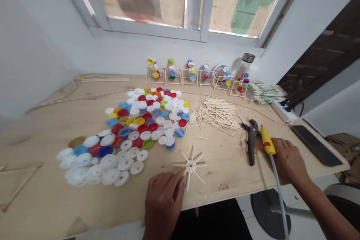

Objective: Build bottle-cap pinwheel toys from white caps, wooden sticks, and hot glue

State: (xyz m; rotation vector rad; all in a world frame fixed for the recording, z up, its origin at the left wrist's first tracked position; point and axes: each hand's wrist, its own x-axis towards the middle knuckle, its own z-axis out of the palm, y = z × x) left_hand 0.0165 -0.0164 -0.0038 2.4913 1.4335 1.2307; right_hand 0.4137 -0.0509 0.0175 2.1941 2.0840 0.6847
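Note:
My left hand [164, 195] rests at the table's front edge, fingers curled, pinching a spoke of a small wheel of wooden sticks [191, 165] glued round a white cap. My right hand [287, 159] is closed round a yellow glue gun [267, 141] with a clear glue stick trailing back from it. The gun's nozzle points away from me, beside black pliers [251, 138] lying on the wood.
A heap of coloured and white bottle caps [140, 123] covers the table's middle and left. Loose wooden sticks [218, 114] lie right of them. Several finished stick-and-cap models [194, 75] line the back wall. A dark phone [316, 144] lies at the right edge.

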